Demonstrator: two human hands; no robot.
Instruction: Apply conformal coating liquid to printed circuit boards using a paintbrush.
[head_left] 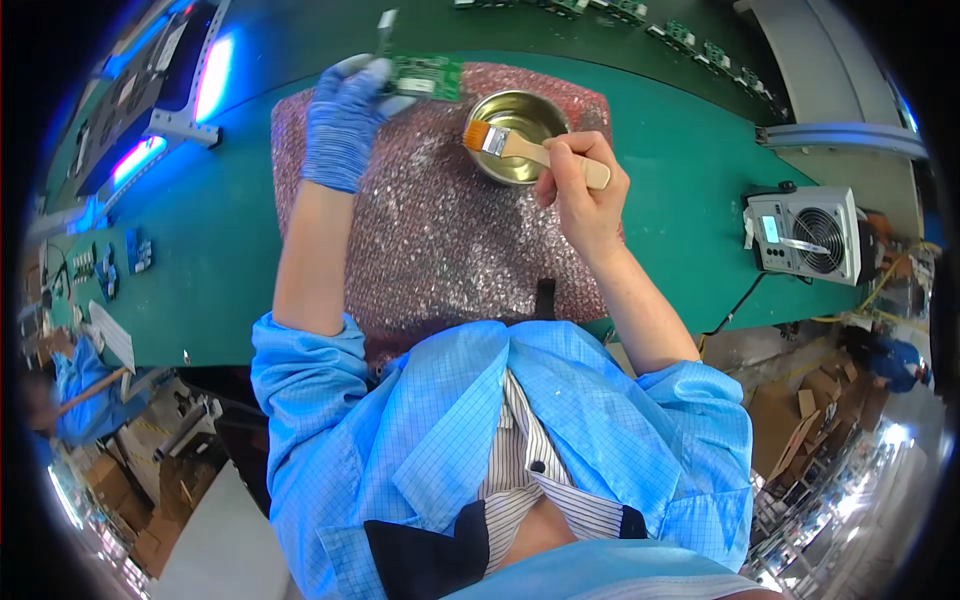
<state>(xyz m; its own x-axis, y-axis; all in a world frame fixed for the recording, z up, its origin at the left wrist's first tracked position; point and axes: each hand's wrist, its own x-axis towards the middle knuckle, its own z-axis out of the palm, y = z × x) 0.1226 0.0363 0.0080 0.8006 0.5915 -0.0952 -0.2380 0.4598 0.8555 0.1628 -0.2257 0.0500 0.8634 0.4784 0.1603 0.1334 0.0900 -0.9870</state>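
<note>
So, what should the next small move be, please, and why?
Perhaps move the brush toward the green circuit board: the right hand holds the brush, bristles pointing left over the edge of the metal bowl, while the gloved left hand holds the board.

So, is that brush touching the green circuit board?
Apart. The head view shows it: pinkish bubble wrap is visible in the gap between the orange bristles of the brush and the lower edge of the green circuit board.

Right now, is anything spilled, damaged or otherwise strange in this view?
No spill shows clearly. One oddity: the left hand, holding a green circuit board, wears a blue glove, while the right hand, holding a brush over the metal bowl, is bare.
</note>
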